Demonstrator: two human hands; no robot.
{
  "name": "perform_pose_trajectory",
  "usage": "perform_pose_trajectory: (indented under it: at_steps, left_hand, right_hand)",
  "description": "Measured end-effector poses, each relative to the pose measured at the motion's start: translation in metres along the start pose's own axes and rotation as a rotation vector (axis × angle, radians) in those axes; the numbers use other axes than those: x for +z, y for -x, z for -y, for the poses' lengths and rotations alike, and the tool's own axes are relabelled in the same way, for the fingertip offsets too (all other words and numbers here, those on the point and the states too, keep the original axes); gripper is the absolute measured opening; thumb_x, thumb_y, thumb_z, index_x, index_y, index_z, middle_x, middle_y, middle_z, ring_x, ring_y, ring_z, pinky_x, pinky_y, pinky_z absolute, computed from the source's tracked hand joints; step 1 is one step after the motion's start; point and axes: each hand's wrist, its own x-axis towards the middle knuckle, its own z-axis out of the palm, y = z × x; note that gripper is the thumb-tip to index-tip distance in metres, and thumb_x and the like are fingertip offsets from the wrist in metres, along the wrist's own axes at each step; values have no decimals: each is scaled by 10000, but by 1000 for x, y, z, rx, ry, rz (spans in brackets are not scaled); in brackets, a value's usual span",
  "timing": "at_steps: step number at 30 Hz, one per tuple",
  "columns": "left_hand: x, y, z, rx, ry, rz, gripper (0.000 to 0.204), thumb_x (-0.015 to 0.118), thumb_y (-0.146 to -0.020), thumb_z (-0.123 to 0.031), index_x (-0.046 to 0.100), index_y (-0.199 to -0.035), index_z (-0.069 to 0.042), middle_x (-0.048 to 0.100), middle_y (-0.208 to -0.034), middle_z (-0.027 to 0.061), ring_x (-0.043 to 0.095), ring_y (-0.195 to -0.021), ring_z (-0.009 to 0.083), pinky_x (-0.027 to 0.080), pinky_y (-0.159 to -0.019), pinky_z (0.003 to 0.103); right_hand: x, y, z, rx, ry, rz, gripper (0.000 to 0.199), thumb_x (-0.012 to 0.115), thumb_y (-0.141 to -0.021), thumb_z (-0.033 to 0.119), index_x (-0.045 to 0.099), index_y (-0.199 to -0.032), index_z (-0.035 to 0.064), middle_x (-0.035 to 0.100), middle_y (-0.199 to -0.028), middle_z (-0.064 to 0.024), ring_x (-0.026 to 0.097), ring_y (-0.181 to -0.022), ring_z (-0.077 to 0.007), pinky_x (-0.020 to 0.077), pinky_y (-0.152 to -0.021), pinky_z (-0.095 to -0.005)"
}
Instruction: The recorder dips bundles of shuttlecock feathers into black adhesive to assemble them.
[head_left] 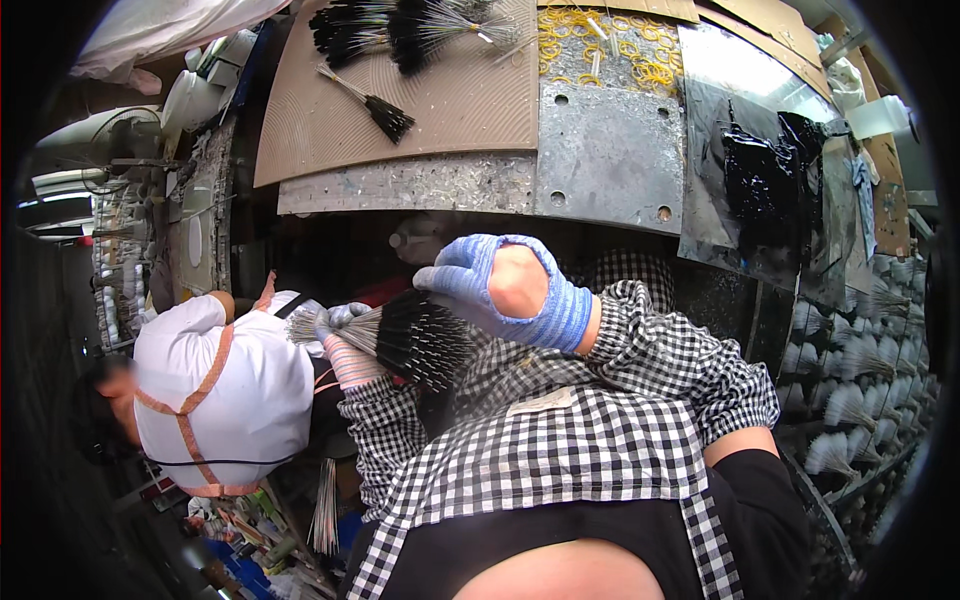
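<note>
My left hand [346, 318], in a pale striped glove, is closed around the stem end of a thick bundle of thin rods [420, 340]. The rods fan out to the right into black ends with white specks at the tips. Just above and right of those black ends is my right hand [510, 288], in a blue knitted glove with a round hole over the back. Its fingers bend together toward the bundle's upper edge, and whatever they hold is hidden.
Similar black-ended bundles [400, 30] and a smaller one [375, 108] lie on a brown board [460, 110]. Yellow rubber bands [650, 70] are scattered beside a metal plate [610, 150]. A black-smeared sheet [755, 180] and racked white bundles [850, 400] stand right. A co-worker [230, 390] is close on my left.
</note>
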Motion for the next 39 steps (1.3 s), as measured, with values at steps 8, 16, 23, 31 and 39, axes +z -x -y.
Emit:
perform_pose_trajectory:
  at_steps: [8, 16, 23, 31, 39]
  left_hand:
    - [8, -4, 7, 39, 19, -50, 312, 574, -956, -240, 460, -681, -146, 403, -557, -59, 417, -502, 84, 458, -553, 275]
    - [7, -14, -4, 23, -91, 115, 294, 616, -933, -218, 469, -687, -148, 399, -554, -62, 399, -494, 91, 437, -549, 262]
    - [-49, -47, 0, 130, -130, -21, 329, 538, -968, -178, 393, -676, -137, 394, -604, -20, 420, -589, 146, 439, -634, 302]
    - [-84, -42, 0, -190, -350, -74, 195, 584, -933, -246, 649, -804, -116, 691, -791, 14, 649, -766, 176, 540, -803, 331]
    - [-95, -44, 5, -325, 19, 8, 285, 529, -939, -252, 559, -694, -110, 612, -730, 39, 607, -781, 193, 507, -781, 327]
  right_hand:
    - [-4, 15, -4, 161, -58, 345, 130, 606, -798, 70, 593, -921, 30, 558, -796, -128, 608, -727, -308, 492, -596, -399]
    - [-21, 39, -11, 621, -534, 233, 353, 499, -968, 261, 527, -689, 47, 441, -592, -23, 444, -515, -123, 401, -504, -273]
    - [-14, 40, -2, 417, -130, 151, 295, 717, -835, 104, 664, -1122, 64, 634, -914, -100, 653, -781, -255, 531, -661, -336]
    - [15, 25, -20, 453, -202, 167, 152, 679, -863, 153, 674, -961, 37, 655, -855, -123, 655, -818, -272, 527, -733, -357]
    - [-8, 53, -34, 229, 237, -190, 138, 587, -940, 118, 621, -976, -11, 600, -773, -120, 629, -751, -280, 505, -620, -356]
